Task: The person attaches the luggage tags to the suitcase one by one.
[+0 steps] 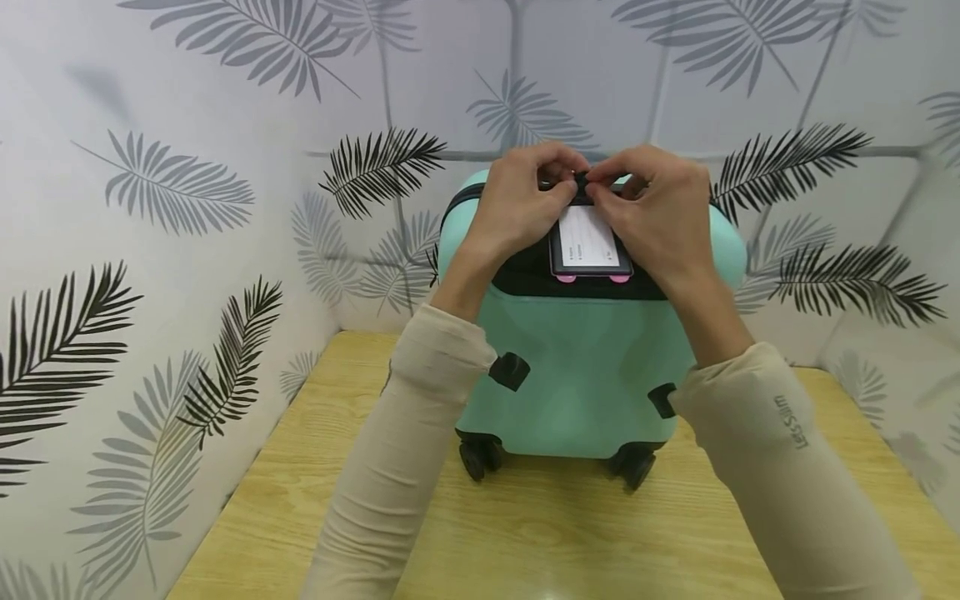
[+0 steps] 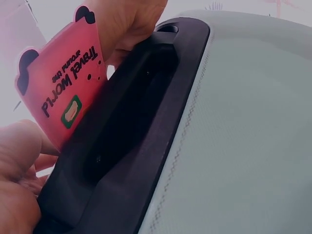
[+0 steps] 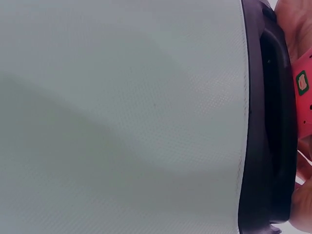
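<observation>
A mint-green suitcase [image 1: 573,367] stands upright, with a black handle panel [image 1: 517,275] along its top. By the handle is a luggage tag [image 1: 588,237] with a white card facing up. Its other face is pink with "Travel around the World" lettering, as the left wrist view shows. My left hand [image 1: 519,198] and right hand [image 1: 658,212] meet just above the tag, thumbs and fingertips pinching its small black strap [image 1: 581,185]. Fingers hide most of the strap. In the right wrist view the pink tag [image 3: 304,97] is cut off by the frame edge.
The suitcase rests with its black wheels [image 1: 633,465] on a yellow wood-grain table [image 1: 540,533]. Behind and to the sides are white walls [image 1: 225,167] with grey and black leaf prints. Black corner feet [image 1: 510,371] jut from the suitcase front.
</observation>
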A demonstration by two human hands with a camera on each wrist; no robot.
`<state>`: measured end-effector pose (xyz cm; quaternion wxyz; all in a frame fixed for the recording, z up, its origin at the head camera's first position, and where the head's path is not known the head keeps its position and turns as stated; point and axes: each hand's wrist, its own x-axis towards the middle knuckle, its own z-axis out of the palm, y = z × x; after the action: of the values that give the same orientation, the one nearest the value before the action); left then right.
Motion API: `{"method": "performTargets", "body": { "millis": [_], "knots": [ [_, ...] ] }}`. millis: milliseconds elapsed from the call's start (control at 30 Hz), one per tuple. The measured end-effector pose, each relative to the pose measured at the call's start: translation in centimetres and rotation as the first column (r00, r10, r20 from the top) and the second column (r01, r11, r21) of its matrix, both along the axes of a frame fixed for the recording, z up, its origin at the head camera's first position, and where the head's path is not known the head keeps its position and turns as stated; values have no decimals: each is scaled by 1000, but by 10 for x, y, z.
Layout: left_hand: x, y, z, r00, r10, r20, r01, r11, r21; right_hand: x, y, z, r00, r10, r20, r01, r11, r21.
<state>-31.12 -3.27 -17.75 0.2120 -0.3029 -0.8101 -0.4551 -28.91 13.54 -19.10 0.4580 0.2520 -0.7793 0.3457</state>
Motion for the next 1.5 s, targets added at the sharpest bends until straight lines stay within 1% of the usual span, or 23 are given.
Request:
{"method": "performTargets", "body": {
  "millis": [133, 367, 467, 600, 733, 867, 967, 1033, 1100, 1167, 1200, 1267, 1367, 1500],
  "knots": [
    [0, 0, 0, 1000, -5, 3, 5, 1000, 2, 1, -2, 2, 1000, -25, 13, 25, 1000, -12],
    [0, 0, -1, 1000, -11, 2, 11, 1000, 10, 5, -5, 4, 995, -44, 94, 52, 995, -89],
    [0, 0, 0, 1000, -2, 7, 2, 1000, 7, 4, -6, 5, 994, -43, 96, 52, 994, -95],
    [0, 0, 1, 1000, 7, 11, -7, 1000, 1, 3, -6, 6, 997, -52, 63, 56, 996, -67],
    [0, 0, 2, 1000, 6, 17, -6, 1000, -3, 3, -5, 7, 995, -66, 71, 69, 996, -47],
    [0, 0, 3, 1000, 7, 23, -7, 1000, -3, 4, 0, 11, 988, -27, 151, 39, 996, -79],
    [-1, 0, 1, 1000, 2, 15, -2, 1000, 3, 3, 6, 17, 975, -3, 223, 27, 994, -102],
    [-1, 1, 0, 1000, -9, 9, 9, 1000, 11, 0, 10, 21, 958, 1, 286, 25, 996, -88],
    [-1, 2, 0, 1000, -27, -3, 27, 1000, 16, -4, 14, 26, 928, -4, 373, 26, 998, -53],
    [0, 2, -1, 999, -38, 1, 38, 999, 18, -9, 16, 31, 884, 3, 468, 12, 999, -30],
    [0, 2, -1, 999, -38, 6, 38, 999, 17, -12, 17, 33, 857, 11, 515, 3, 1000, -26],
    [0, 2, -1, 999, -34, 15, 34, 999, 14, -16, 17, 37, 815, 36, 578, -20, 999, -34],
    [0, -1, -1, 999, -25, 25, 25, 1000, 10, -21, 16, 40, 776, 87, 625, -51, 996, -76],
    [1, -4, 0, 1000, -21, 22, 21, 1000, 4, -24, 12, 42, 740, 161, 653, -76, 985, -156]
  ]
}}
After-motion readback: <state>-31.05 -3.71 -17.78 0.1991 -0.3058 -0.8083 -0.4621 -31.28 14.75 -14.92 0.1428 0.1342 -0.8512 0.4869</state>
